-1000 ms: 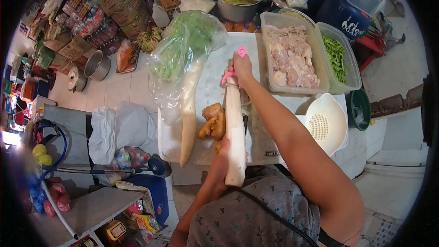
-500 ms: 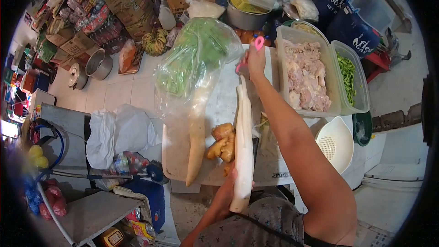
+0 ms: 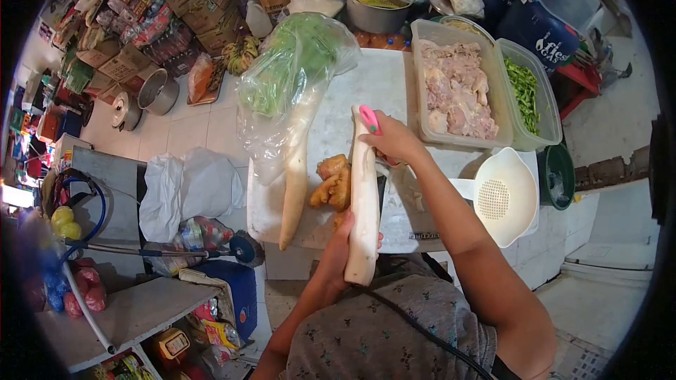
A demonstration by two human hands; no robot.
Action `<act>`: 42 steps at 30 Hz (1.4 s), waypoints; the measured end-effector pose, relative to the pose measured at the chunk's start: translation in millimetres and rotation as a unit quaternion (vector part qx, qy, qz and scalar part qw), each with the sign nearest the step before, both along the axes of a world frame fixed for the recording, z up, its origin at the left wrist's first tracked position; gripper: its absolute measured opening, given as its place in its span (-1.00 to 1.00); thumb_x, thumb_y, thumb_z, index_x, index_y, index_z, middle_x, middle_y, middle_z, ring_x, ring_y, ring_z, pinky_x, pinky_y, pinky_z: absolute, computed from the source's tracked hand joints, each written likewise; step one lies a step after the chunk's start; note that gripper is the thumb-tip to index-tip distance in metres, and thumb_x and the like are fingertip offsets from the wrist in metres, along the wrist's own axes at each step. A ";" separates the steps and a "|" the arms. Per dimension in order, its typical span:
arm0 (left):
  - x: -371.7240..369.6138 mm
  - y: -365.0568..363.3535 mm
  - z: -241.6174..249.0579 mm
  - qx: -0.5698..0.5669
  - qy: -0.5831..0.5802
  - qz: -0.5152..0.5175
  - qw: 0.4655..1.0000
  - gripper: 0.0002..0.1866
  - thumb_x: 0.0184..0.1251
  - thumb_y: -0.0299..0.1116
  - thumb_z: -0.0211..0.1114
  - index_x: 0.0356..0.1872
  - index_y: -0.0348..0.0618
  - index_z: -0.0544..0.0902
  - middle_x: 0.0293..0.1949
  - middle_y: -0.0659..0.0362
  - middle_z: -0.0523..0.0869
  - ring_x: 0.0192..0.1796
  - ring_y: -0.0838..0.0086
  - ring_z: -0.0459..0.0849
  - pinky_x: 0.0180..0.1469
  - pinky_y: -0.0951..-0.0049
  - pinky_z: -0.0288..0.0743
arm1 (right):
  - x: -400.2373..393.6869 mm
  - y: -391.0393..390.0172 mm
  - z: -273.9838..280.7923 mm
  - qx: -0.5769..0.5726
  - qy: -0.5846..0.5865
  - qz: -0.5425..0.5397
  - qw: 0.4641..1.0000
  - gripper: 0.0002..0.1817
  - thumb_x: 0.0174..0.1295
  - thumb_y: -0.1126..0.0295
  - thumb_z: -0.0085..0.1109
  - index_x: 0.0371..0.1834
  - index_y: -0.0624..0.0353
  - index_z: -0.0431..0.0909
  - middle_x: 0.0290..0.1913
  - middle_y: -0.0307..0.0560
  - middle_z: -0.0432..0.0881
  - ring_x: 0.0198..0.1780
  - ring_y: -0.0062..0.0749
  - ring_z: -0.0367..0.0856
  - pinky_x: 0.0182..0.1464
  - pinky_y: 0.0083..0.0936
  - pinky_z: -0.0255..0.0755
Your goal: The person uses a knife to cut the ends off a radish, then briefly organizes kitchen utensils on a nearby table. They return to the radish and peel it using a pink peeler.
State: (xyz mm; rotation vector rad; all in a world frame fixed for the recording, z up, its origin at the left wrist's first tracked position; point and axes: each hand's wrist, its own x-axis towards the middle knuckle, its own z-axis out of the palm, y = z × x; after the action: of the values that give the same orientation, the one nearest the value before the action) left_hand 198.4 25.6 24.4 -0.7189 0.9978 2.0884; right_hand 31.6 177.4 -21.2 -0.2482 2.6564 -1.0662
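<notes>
My left hand [image 3: 339, 243] is wrapped round the lower part of a long, pale peeled white radish [image 3: 364, 204], which points away from me over the table's near edge. A pink-handled peeler [image 3: 369, 119] is gripped in my right hand [image 3: 394, 142] at the radish's far end; its blade is hidden. Just left of the radish lie knobbly pieces of ginger [image 3: 331, 183]. Further left, a second white radish [image 3: 293, 200], yellowish at its tip, sticks out of a clear plastic bag [image 3: 264, 142] with green leaves inside.
On the white table [image 3: 384, 77], a tub of raw chicken [image 3: 458, 91] and a tub of chopped greens [image 3: 522, 98] stand at right. Nearer me is a white strainer [image 3: 505, 197]. Pots [image 3: 158, 91] and a white sack [image 3: 190, 190] are at left.
My right hand and the peeler have come back toward me, from beyond the radish's far tip onto its far end. The radish appears tilted more upward, and the view has shifted slightly.
</notes>
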 end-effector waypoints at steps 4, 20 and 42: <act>5.1 3.3 -1.8 0.023 0.018 0.023 0.999 -0.48 0.29 0.05 -0.21 -0.08 -0.25 0.34 -0.42 0.06 0.54 -0.45 0.46 0.52 -0.42 0.52 0.43 | 30.8 9.2 25.9 -0.068 -0.126 0.001 0.990 -0.63 0.02 0.29 0.12 -0.15 0.23 0.30 -0.50 -0.05 0.52 -0.63 -0.38 0.50 -0.54 -0.47 0.38; 5.7 2.4 -11.9 0.120 0.013 0.063 0.991 -0.51 0.25 0.02 -0.10 -0.14 -0.29 0.37 -0.42 0.00 0.54 -0.50 0.40 0.53 -0.52 0.44 0.48 | 65.5 32.4 44.6 -0.333 -0.086 -0.137 0.929 -0.66 0.09 0.40 0.05 -0.05 0.19 0.32 -0.48 -0.27 0.44 -0.59 -0.69 0.38 -0.57 -0.73 0.30; 1.8 5.3 -9.1 0.120 0.001 0.070 0.990 -0.52 0.27 0.01 -0.16 -0.12 -0.26 0.36 -0.41 0.01 0.52 -0.47 0.41 0.52 -0.50 0.44 0.48 | 77.5 32.4 59.8 -0.676 -0.023 -0.197 0.709 -0.63 0.29 0.21 -0.29 0.08 0.16 0.10 -0.38 -0.05 0.42 -0.54 -0.41 0.46 -0.31 -0.32 0.50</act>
State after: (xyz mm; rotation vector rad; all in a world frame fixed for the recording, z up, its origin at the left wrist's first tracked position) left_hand 200.2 30.9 15.3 -0.6793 0.6960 2.2817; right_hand 109.1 209.8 38.7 0.1204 1.3161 -2.8830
